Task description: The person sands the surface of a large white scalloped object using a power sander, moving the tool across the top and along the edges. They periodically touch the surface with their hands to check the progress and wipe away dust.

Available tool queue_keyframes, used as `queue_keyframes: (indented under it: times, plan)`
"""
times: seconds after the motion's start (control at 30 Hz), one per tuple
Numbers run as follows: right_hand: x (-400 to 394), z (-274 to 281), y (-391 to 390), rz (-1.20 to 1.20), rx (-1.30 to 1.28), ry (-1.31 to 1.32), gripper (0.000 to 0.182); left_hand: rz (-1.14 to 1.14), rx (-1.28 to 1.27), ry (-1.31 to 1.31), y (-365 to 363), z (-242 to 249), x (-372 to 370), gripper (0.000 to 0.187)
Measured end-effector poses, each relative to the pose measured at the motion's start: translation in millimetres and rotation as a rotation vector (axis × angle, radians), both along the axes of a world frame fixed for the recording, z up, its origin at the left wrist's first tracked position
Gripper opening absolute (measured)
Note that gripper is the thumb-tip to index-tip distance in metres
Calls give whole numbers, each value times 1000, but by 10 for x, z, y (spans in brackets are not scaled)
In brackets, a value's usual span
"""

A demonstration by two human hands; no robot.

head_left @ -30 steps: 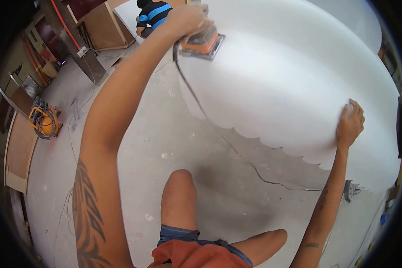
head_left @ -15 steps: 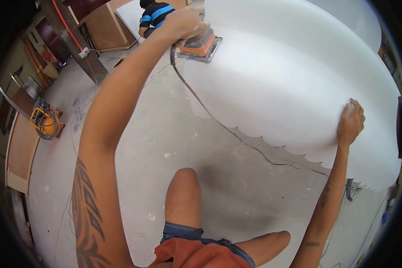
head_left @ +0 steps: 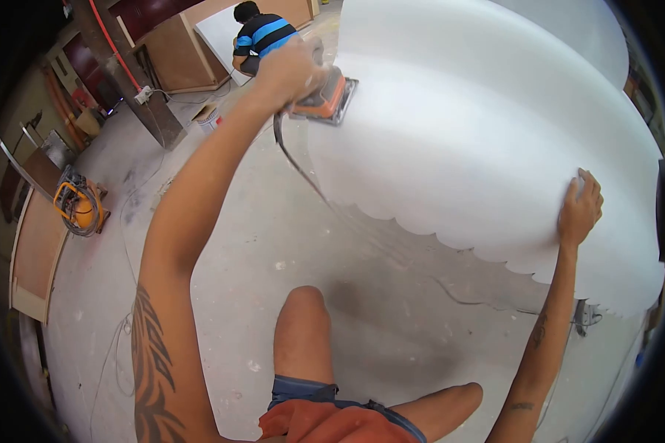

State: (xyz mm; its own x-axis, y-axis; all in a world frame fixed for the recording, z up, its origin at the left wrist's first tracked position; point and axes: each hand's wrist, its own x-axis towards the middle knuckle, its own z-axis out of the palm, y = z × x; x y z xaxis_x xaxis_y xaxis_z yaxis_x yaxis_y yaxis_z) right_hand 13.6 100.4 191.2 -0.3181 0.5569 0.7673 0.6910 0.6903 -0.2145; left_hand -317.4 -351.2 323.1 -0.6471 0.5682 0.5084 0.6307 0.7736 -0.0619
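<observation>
My left hand is wrapped round an orange and black power sander. The sander's square pad lies against the left edge of a large, curved white panel with a scalloped lower edge. A dark cord hangs from the sander and blurs as it runs down to the right. My right hand rests on the panel's right part, with its fingers spread and only the panel under them.
Another person in a striped shirt crouches at the back. An orange machine stands at the left, near a wooden panel. A post with a red cable stands at the upper left. Thin cables cross the grey floor.
My left hand and the sander have moved slightly left and down along the panel's edge. The cord has swung and is now blurred. The crouching person shows more fully.
</observation>
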Motion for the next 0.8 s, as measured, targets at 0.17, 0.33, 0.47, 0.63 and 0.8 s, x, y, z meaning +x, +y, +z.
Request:
queue_keyframes:
  times: [0.17,0.33,0.47,0.63,0.8]
  plan:
    - [-2,-20,46,-23,18,-9,36,6,244,58,-253,-410,433,38]
    - [-14,-73,69,-49,20,-9,35,12,231,44,-314,-404,414,38]
    - [-6,-106,107,-48,72,-8,35,-148,-110,293,-57,-155,6,33]
    - [10,-80,103,-18,81,12,34,-180,-177,341,442,-5,-970,19]
    - [68,-72,111,68,68,-12,34,-210,-286,331,556,139,-1060,15]
